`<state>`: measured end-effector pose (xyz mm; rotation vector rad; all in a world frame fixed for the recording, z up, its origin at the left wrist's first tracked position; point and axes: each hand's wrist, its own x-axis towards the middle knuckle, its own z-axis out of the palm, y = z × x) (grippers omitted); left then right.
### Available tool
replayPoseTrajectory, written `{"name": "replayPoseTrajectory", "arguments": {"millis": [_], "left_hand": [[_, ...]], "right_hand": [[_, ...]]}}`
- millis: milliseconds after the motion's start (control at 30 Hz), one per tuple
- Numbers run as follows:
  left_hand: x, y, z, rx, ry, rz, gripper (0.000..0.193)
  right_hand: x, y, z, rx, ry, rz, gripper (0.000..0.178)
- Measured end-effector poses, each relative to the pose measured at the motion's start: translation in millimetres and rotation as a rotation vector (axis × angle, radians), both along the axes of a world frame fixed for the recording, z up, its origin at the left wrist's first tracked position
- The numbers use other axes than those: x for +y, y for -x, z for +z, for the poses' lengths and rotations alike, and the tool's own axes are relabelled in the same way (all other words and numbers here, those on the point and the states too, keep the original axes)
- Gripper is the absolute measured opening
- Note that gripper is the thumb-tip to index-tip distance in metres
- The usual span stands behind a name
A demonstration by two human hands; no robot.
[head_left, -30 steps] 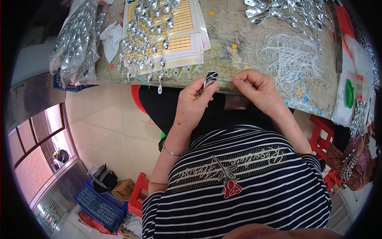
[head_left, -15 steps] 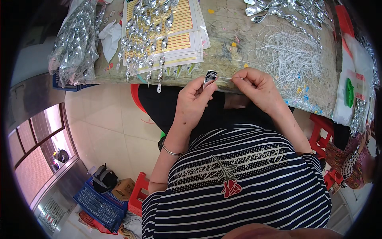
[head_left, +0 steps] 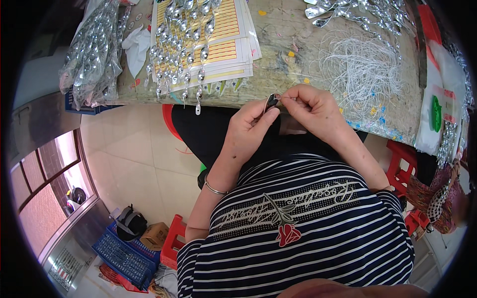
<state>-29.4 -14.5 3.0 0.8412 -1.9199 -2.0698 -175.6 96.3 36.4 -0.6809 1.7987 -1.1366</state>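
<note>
My left hand (head_left: 247, 124) is closed, thumb and fingers pinching a small shiny silver metal strip (head_left: 272, 102) just off the table's front edge. The rest of the strip is hidden in the fingers. My right hand (head_left: 318, 111) is pinched right at the strip's tip, on a thin white string that is mostly covered by the fingertips. On the table to the right lies a loose tangle of white strings (head_left: 360, 69). Silver spiral strips (head_left: 201, 52) lie in rows at the left, some ends hanging over the edge.
Printed yellow-and-white sheets (head_left: 236, 47) lie under the spirals. Left of them are a crumpled white tissue (head_left: 135, 49) and a plastic bag of spirals (head_left: 92, 59). More silver strips (head_left: 348, 17) lie at the back right. Red stools (head_left: 174, 241) and blue crates (head_left: 124, 256) stand below.
My two hands have come together: the right fingertips now meet the strip, where a length of string stretched between before. The strip has moved slightly right and tilted.
</note>
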Motion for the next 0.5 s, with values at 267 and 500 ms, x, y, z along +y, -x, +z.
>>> {"name": "replayPoseTrajectory", "arguments": {"millis": [267,500], "left_hand": [[-1.3,-1.7,5.0,-0.01,-0.032,-0.063,0.027],[0.9,-1.1,6.3,0.053,0.015,-0.022,0.036]], "right_hand": [[2.1,-1.7,-5.3,0.129,0.041,0.036,0.011],[4.7,-1.4,-7.3,0.185,0.089,0.028,0.021]]}}
